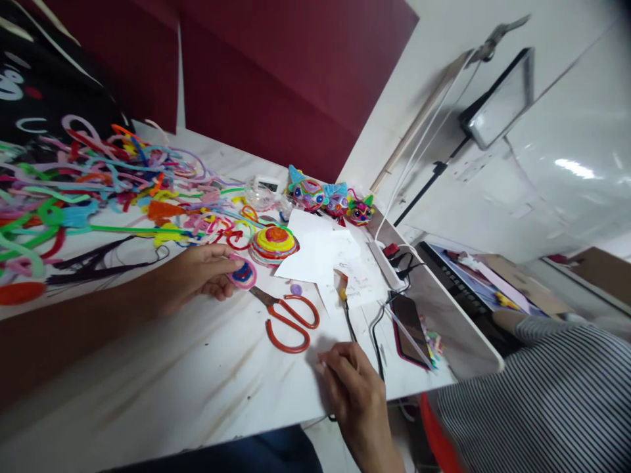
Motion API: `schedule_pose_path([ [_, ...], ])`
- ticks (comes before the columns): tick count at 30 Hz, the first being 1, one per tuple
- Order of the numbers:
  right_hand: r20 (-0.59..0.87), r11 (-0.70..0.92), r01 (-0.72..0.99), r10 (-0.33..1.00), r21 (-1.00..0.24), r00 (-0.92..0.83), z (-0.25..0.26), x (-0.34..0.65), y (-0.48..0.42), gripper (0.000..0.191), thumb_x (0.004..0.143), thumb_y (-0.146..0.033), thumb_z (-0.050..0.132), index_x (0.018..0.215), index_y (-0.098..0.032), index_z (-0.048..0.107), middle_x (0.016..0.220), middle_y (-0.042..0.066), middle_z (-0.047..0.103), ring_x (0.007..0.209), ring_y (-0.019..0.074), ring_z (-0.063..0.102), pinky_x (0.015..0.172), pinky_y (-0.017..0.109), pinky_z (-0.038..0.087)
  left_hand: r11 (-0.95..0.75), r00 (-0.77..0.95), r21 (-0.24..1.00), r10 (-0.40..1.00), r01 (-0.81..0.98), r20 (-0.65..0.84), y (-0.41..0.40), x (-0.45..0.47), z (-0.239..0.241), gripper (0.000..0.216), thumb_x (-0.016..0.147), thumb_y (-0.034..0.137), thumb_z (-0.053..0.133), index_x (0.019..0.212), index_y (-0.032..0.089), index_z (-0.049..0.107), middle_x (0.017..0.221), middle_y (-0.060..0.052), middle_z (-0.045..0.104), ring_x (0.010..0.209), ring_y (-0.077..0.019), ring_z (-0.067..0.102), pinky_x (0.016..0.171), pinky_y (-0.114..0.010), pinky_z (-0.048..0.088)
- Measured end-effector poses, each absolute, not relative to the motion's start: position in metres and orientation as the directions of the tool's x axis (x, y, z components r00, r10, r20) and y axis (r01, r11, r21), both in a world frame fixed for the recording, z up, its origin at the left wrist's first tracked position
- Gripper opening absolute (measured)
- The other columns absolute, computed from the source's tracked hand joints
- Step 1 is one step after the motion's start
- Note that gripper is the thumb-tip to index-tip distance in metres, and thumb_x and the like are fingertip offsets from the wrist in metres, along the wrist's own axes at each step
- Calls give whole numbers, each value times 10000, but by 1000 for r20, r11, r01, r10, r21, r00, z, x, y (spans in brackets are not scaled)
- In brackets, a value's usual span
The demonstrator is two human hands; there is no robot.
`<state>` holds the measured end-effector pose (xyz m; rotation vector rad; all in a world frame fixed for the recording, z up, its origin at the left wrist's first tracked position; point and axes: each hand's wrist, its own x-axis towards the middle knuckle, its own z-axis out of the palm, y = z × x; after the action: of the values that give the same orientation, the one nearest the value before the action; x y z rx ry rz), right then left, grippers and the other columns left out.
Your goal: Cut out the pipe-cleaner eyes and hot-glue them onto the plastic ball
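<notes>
Between the thumb and fingers of my left hand [210,270] is a small oval pipe-cleaner piece [243,272], pink at the rim with blue and red inside. Just right of it lie scissors [290,322] with orange handles, their blades partly covered by the piece. My right hand [352,384] is closed near the table's front edge, fingers curled together; whatever they may hold is hidden. Behind the scissors sits a striped round coil [274,243] in yellow, red and orange, beside cut white paper [313,246]. A small purple dot [296,289] rests near the handles.
A tangle of coloured pipe cleaners [98,177] spreads across the left. Several decorated animal heads [308,190] stand at the back. At right are a power strip [387,263], cables and a phone [410,328]. A person in a striped top [537,394] is close on the right.
</notes>
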<state>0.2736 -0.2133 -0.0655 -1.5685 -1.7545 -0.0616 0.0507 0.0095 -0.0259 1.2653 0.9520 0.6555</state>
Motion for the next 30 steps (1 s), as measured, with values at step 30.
schedule_pose_path([
  [30,708,153,895,672,-418,216,-87,259,-198,168,946,-118,550,1043,-218,643,841,36,726,731,148,706,727,228,541,122,530,990,836,77,-144,2,51,-23,244,795,398,694,855,189,582,530,0,671,465,-134,616,471,-214,489],
])
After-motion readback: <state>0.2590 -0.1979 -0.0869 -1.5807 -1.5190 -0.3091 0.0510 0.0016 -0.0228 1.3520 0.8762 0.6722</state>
